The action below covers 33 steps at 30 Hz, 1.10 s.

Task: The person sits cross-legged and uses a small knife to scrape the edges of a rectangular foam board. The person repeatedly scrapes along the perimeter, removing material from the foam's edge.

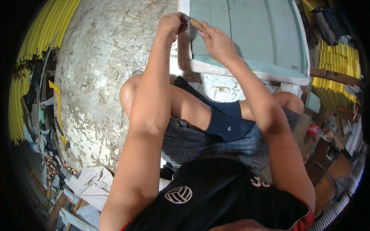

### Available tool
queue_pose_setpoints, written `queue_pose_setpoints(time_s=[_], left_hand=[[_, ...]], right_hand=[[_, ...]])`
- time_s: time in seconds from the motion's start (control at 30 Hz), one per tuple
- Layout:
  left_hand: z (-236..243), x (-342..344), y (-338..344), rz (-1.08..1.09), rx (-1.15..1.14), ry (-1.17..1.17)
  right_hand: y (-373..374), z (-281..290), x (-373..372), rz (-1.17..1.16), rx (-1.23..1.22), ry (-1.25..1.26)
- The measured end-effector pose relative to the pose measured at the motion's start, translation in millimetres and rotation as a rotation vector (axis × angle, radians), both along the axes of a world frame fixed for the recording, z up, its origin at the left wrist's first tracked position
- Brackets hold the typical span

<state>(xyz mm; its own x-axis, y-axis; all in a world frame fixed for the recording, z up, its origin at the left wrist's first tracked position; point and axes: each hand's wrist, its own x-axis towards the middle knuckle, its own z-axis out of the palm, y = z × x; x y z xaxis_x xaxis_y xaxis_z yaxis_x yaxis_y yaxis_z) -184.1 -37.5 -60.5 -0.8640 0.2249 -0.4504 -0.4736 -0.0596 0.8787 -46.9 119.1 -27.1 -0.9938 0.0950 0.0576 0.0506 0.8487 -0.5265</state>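
My right hand (219, 44) is closed around the wooden handle of an awl-like tool (198, 26). Its thin metal shaft points left, toward my left hand (172, 26). That hand has its fingers curled at the left edge of a grey-green panel (254, 34) with a pale fabric border (216, 67). What those fingers pinch is hidden. A few fine threads seem to rise beside the tool's tip. The right wrist passes above the panel's near left part.
I sit cross-legged at a worn, paint-flaked board (96, 77). A yellow-handled tool (57, 96) lies along its left edge. Yellow stacked pieces (42, 30) stand far left, more yellow stacks (335, 65) at right. Crumpled pale cloth (92, 184) lies lower left.
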Motion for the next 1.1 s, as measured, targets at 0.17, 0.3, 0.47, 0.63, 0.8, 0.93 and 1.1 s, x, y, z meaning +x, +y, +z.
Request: queue_pose_setpoints(time_s=[0.17, 0.3, 0.47, 0.63, 0.8, 0.93, 1.1], left_hand=[[-5.5, -7.7, -0.7, 0.256, 0.065, 0.096], [-17.0, 1.7, 6.0, 0.061, -0.685, 0.521], [-20.7, 11.1, 19.1, -0.133, -0.776, 0.459], [-25.9, 13.3, 10.8, -0.16, -0.802, 0.428], [-42.0, 7.2, 17.8, -0.141, -0.717, 0.465], [-34.0, 10.0, 23.5, -0.165, -0.732, 0.433], [-32.4, 12.8, 23.2, -0.132, -0.683, 0.387]], right_hand=[[32.4, 4.5, -18.2, 0.021, -0.165, -0.071], [68.2, -2.8, -51.3, -0.013, -0.193, -0.113], [90.6, -7.5, -89.6, 0.077, -0.118, -0.197], [55.6, 43.5, -94.8, 0.021, -0.348, -0.4], [55.9, 46.4, -97.3, 0.009, -0.44, -0.38], [76.4, 22.6, -114.3, 0.063, -0.377, -0.383], [72.3, 14.7, -126.3, 0.067, -0.344, -0.413]])
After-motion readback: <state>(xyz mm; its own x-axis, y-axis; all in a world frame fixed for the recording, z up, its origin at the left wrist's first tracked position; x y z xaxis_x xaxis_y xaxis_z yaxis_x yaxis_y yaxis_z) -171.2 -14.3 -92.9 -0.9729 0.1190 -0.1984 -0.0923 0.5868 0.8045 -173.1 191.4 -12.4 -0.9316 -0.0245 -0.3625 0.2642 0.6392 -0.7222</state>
